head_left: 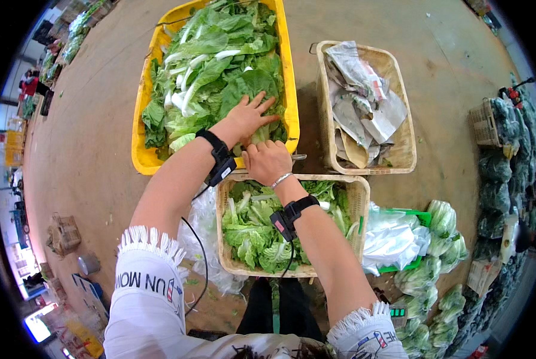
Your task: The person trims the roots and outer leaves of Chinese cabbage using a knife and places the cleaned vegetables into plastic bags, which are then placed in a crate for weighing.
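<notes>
A yellow bin (290, 90) at the top centre is heaped with loose green cabbage leaves (205, 78) with white stalks. My left hand (250, 119) lies over the leaves near the bin's front right corner, fingers spread and pressing on them. Just in front of it, my right hand (268, 160) is closed over the near rim of the bin, knuckles up; its fingertips are hidden. Under my right forearm stands a beige crate (364, 209) holding paler green leaves (256, 233). Both wrists wear black strapped devices with cables.
Right of the yellow bin, another beige crate (410, 137) holds crumpled paper sheets (364, 102). Clear plastic bags (394, 239) lie on a green crate (424, 218) beside wrapped cabbages (444, 239). More plastic (202, 239) lies left of the leaf crate. Stacked bagged produce (495, 185) lines the right.
</notes>
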